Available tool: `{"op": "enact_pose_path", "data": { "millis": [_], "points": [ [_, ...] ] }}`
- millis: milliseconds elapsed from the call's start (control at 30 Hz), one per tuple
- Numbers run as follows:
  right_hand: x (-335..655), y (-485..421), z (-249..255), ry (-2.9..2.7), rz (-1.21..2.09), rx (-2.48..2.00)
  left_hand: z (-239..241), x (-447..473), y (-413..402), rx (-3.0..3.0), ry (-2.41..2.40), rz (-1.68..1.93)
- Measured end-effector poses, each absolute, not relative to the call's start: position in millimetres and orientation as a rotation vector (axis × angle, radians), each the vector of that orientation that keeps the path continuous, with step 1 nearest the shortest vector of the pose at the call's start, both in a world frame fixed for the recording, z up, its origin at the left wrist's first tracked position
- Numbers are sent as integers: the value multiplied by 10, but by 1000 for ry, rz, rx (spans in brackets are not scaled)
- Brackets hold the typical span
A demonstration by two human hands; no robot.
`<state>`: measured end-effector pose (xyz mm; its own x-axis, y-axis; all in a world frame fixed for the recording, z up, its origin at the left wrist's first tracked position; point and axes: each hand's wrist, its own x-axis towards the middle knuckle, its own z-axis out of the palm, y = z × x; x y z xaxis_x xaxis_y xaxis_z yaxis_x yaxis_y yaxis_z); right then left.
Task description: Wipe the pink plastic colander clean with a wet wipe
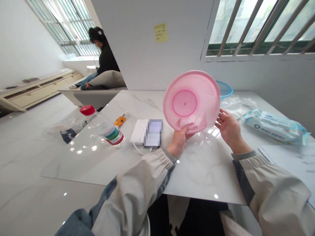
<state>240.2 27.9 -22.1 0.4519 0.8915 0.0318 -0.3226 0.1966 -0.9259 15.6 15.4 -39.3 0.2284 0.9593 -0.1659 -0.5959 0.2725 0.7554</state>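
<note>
Pale beige jacket sleeves (133,200) with grey-blue panels enter from the lower edge of view, cuffs gathered at both wrists. Left grip (179,141) is closed on the lower rim of a round pink plastic sieve (191,102), fingers curled over the edge. Right grip (227,128) stands open, fingers spread just beside the sieve's right rim, where a translucent plastic film (213,111) hangs; contact with it appears likely but cannot be confirmed. The sieve is held above the worktop, its face tilted toward the camera. Being round, it shows no long axis; it lies up and right of the left grip and left of the right grip.

Beneath lies a white marble-patterned worktop (204,177). On it, left of the hands, are a white rectangular power bank (137,131) with a white cable, a phone with a pixelated screen (154,132), a small orange item (120,121), and a clear plastic bottle with a red cap (106,129), lying on its side. To the right lies a blue-and-white packet of wet wipes (275,127). Farther back sits a blue round plastic basket (225,89). Beyond, a person in a dark top (107,59) sits apart.
</note>
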Motion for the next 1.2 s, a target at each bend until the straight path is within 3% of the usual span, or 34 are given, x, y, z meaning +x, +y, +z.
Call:
{"op": "enact_pose_path", "data": {
  "millis": [633,1200],
  "points": [
    [2470,327,-413,-576,847,-1163,-426,100,63,929,676,1011],
    [2547,337,-447,-493,718,-1190,-467,117,51,1294,534,1084]
  ]
}}
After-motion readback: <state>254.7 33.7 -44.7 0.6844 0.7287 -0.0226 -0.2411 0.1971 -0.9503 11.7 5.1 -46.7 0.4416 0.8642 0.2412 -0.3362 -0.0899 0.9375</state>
